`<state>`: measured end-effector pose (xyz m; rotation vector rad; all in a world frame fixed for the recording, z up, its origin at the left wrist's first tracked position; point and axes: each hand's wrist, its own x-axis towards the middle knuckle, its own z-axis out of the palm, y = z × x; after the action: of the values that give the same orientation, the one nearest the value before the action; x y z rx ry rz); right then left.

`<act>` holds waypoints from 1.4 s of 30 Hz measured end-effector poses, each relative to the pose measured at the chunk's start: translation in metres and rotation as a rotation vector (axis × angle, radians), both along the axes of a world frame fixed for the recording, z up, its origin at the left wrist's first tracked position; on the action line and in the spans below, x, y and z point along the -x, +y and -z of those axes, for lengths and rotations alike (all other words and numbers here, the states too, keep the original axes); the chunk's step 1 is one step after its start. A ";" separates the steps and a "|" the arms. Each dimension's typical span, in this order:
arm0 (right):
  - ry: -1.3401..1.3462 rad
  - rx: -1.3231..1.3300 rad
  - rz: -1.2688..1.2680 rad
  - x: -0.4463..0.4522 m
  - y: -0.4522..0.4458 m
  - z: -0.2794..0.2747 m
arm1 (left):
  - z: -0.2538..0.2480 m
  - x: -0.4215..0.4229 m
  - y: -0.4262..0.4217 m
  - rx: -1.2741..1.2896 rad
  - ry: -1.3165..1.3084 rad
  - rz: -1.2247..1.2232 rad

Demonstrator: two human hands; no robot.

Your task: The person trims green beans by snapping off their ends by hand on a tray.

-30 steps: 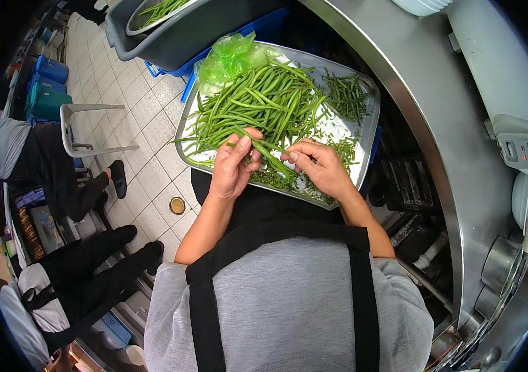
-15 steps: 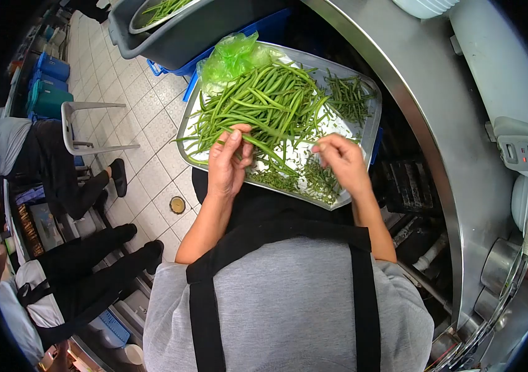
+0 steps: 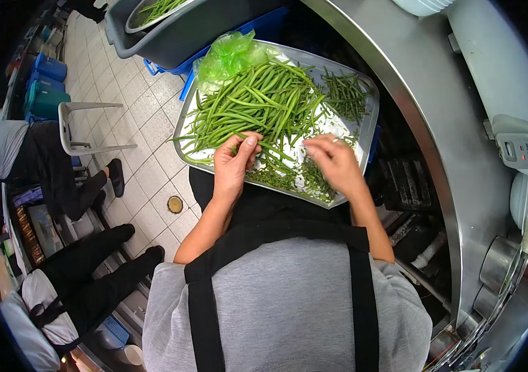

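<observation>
My left hand (image 3: 234,162) is closed on a few green beans at the near edge of a metal tray (image 3: 374,118). My right hand (image 3: 336,162) hovers to the right of it, over the tray, with fingers pinched together; whatever is between them is too small to make out. A big heap of green beans (image 3: 258,99) fills the tray's middle and left. Thinner, darker bean pieces (image 3: 346,96) lie in the far right corner. Small trimmed bits (image 3: 276,180) are scattered along the near side. A green plastic bag (image 3: 227,57) sits at the far left corner.
Beyond the tray stands a grey bin (image 3: 177,40) with a bowl of green beans on it. A steel counter (image 3: 400,56) curves along the right, carrying a scale (image 3: 518,146). On the left are a plastic chair (image 3: 67,127) and two people in dark trousers.
My left hand has shifted slightly right and down, with its fingers curled further in. My right hand has come a little closer to it. One person at the lower left has moved slightly.
</observation>
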<state>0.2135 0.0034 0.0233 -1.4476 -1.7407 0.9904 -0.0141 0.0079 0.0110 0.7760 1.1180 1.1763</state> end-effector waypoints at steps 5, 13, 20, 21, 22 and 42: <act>-0.140 -0.076 -0.061 0.025 -0.012 -0.003 | -0.002 0.000 -0.001 -0.079 0.102 -0.008; -0.013 -0.035 0.167 0.022 -0.004 0.008 | -0.007 -0.006 -0.012 -0.227 0.155 -0.028; -0.330 -0.112 -0.046 0.009 -0.008 0.032 | -0.011 0.022 0.005 -0.318 0.001 -0.137; -0.421 -0.109 -0.077 0.014 -0.014 0.032 | -0.007 0.021 0.006 -0.305 -0.010 -0.101; -0.512 -0.106 -0.108 0.021 -0.019 0.033 | -0.003 0.019 0.006 -0.291 -0.022 -0.066; -0.066 -0.336 0.161 0.039 -0.017 0.003 | -0.016 -0.016 -0.006 -0.465 0.713 0.522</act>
<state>0.1745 -0.0131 0.0203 -1.3866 -1.7089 0.5408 0.0014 0.0021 0.0268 1.8243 1.0993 0.7156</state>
